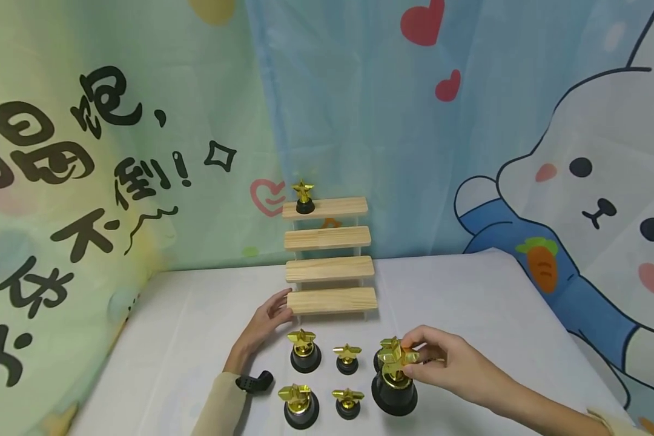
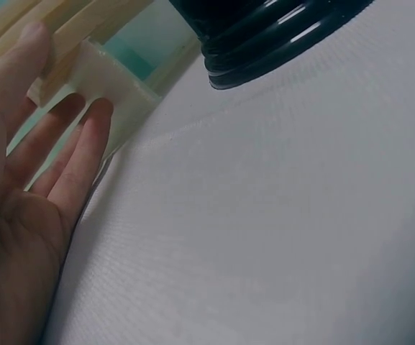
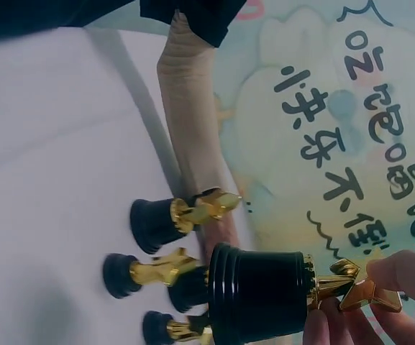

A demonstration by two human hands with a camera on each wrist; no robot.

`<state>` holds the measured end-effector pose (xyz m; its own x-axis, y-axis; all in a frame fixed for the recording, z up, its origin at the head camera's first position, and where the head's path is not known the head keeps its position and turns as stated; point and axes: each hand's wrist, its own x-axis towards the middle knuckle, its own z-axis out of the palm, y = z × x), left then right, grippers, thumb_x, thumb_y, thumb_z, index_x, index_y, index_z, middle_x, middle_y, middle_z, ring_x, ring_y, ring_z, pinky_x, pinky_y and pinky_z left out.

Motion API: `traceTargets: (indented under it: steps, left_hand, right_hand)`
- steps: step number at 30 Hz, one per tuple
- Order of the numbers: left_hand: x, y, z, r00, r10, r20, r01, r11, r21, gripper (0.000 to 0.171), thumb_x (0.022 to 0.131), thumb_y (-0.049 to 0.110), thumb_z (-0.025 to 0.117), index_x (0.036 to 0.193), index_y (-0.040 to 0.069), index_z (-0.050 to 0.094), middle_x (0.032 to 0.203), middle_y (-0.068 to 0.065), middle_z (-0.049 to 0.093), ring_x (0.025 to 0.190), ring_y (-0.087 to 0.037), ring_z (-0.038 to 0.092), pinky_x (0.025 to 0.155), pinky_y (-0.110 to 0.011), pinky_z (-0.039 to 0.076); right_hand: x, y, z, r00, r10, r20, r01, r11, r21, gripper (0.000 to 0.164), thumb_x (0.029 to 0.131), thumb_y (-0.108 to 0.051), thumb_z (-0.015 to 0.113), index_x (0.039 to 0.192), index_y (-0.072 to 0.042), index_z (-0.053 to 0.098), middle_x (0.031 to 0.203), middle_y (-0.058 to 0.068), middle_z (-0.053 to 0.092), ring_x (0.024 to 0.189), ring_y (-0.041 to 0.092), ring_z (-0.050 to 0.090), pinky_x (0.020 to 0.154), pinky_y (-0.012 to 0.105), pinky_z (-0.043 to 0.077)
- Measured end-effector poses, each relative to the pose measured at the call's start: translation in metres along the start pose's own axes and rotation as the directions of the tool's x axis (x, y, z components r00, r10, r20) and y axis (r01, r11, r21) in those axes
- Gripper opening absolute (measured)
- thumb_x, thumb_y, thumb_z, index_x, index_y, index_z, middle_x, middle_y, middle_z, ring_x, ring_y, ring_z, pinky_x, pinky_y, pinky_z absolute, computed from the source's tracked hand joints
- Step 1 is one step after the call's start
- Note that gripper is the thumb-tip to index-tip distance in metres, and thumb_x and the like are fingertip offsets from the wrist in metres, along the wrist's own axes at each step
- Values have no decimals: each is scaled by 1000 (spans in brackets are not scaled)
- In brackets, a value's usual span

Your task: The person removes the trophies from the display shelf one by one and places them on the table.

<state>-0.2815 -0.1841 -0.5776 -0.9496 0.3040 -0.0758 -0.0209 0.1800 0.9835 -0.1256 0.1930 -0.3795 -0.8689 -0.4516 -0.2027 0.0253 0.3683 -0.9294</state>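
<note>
My right hand pinches a trophy by its gold star top. Its black base hangs below the fingers; in the right wrist view the trophy lies sideways across the picture. Behind it, another trophy is mostly hidden. At the left end of a four-step wooden display rack, my left hand touches the lowest step with fairly straight fingers. In the left wrist view, the thumb is by the wooden board and the fingers reach the rack's pale side panel.
One star trophy stands on the left end of the top step. In front of the rack are two larger trophies and two small trophies on the white tablecloth. A printed curtain hangs behind the table.
</note>
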Motion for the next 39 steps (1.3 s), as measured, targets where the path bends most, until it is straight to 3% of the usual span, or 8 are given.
traceTargets:
  steps: [12, 23, 28, 39]
  left_hand:
    - [2, -1, 0, 1000, -8, -3, 8, 1000, -11, 60, 92, 29, 67, 146, 21, 41, 147, -13, 49, 131, -29, 53, 108, -40, 48]
    - [2, -1, 1, 1000, -2, -5, 2, 1000, -4, 59, 93, 28, 66, 146, 21, 41, 146, -13, 50, 130, -29, 53, 108, -40, 48]
    - [1, -1, 2, 1000, 9, 4, -9, 1000, -10, 60, 93, 28, 66, 147, 19, 40, 147, -14, 49, 131, -31, 52, 106, -38, 50]
    - [0, 1, 1, 1000, 0, -2, 0, 1000, -11, 61, 92, 29, 66, 147, 20, 40, 147, -12, 49, 132, -29, 52, 106, -38, 50]
  right_hand:
    - [-8, 49, 11, 998, 39, 38, -43, 993, 114, 39, 91, -19, 68, 119, 5, 54, 121, 18, 52, 91, 9, 62, 75, 26, 58]
    - [-1, 78, 17, 992, 107, 61, -115, 981, 158, 41, 90, -21, 69, 116, 6, 52, 118, 15, 55, 100, 20, 61, 78, 28, 59]
    - [1, 89, 20, 984, 167, 63, -174, 975, 140, 38, 89, -21, 70, 114, 3, 54, 118, 12, 60, 101, 21, 63, 81, 33, 60]
    - [4, 96, 27, 983, 180, 44, -183, 978, 96, 37, 86, -20, 73, 110, 2, 55, 113, 11, 63, 99, 23, 65, 81, 35, 61]
